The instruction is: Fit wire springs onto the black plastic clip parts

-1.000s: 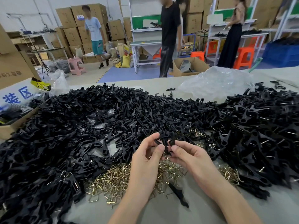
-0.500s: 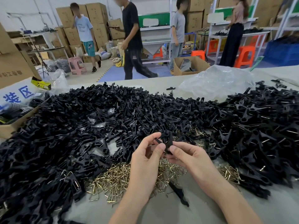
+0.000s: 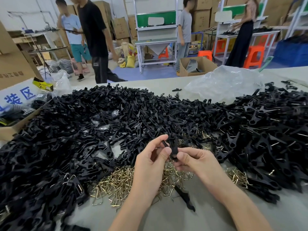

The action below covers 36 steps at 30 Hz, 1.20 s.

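Observation:
Both hands meet at the table's middle and pinch one black plastic clip part (image 3: 173,145) between thumbs and fingertips. My left hand (image 3: 150,164) holds its left side, my right hand (image 3: 196,161) its lower right. Whether a spring sits on the held part is hidden by my fingers. A heap of brass-coloured wire springs (image 3: 120,182) lies on the table right under my hands. A huge pile of loose black clip parts (image 3: 83,124) covers the table to the left and behind. To the right lies a pile of clips with wire showing (image 3: 266,135).
One black part (image 3: 184,196) lies alone on the grey table near my right forearm. A crumpled clear plastic bag (image 3: 223,84) lies at the back right, an open cardboard box (image 3: 10,129) at the left edge. Several people stand beyond the table.
My hands have stayed in place and keep working the same clip, turning it slightly between the fingers. Behind the table, people have walked to the left.

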Each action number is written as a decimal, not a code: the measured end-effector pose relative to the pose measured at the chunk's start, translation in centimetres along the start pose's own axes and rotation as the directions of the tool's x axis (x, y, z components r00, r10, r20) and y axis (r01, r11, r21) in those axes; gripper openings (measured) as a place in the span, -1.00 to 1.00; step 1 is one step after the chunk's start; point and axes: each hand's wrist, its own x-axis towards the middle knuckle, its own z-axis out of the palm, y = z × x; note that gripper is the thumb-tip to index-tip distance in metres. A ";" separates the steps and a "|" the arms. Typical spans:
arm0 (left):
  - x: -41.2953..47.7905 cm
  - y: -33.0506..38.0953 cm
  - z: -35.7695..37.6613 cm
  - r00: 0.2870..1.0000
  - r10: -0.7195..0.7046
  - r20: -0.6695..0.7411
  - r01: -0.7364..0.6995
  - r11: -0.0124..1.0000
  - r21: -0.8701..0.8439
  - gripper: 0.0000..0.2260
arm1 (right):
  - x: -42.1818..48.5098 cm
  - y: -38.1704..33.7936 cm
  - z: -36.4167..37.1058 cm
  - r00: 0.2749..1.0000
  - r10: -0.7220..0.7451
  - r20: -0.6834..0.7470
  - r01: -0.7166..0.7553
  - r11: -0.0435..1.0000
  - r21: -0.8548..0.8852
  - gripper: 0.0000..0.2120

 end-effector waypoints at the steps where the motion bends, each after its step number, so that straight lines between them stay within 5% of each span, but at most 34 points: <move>1: 0.0 0.0 -0.1 1.000 0.001 0.011 -0.001 1.000 0.011 -0.69 | 0.0 0.0 0.0 1.000 0.004 0.000 -0.004 1.000 0.000 -0.69; 9: 0.0 0.3 -0.4 0.999 0.006 0.032 -0.008 0.999 0.043 -0.67 | 0.0 0.1 0.1 1.000 0.022 0.021 -0.022 1.000 0.001 -0.73; 17: -0.3 0.4 -0.2 1.000 0.010 -0.008 -0.010 0.998 0.057 -0.64 | -0.2 0.1 0.0 0.985 0.071 0.156 -0.101 0.977 0.190 -0.79; 20: -0.1 0.2 -0.3 1.000 0.014 -0.023 -0.010 0.982 0.187 -0.65 | 0.0 0.4 -0.1 0.988 0.016 0.156 -0.045 0.982 0.181 -0.60; 24: -0.1 -0.3 -1.5 0.974 0.206 0.098 -0.221 0.739 0.636 -0.74 | 0.4 0.3 -0.6 0.999 -0.049 0.002 0.049 0.995 0.087 -0.48; 29: -0.3 -1.1 -2.4 0.938 0.012 0.345 -0.329 0.339 0.882 -0.47 | 0.6 0.2 -1.3 0.985 -0.067 -0.156 0.074 0.996 0.040 -0.70; 36: -0.2 -1.1 -1.6 0.940 0.038 0.340 -0.336 0.287 0.897 -0.72 | 0.8 0.4 -1.0 0.982 -0.064 -0.177 0.064 0.998 -0.008 -0.68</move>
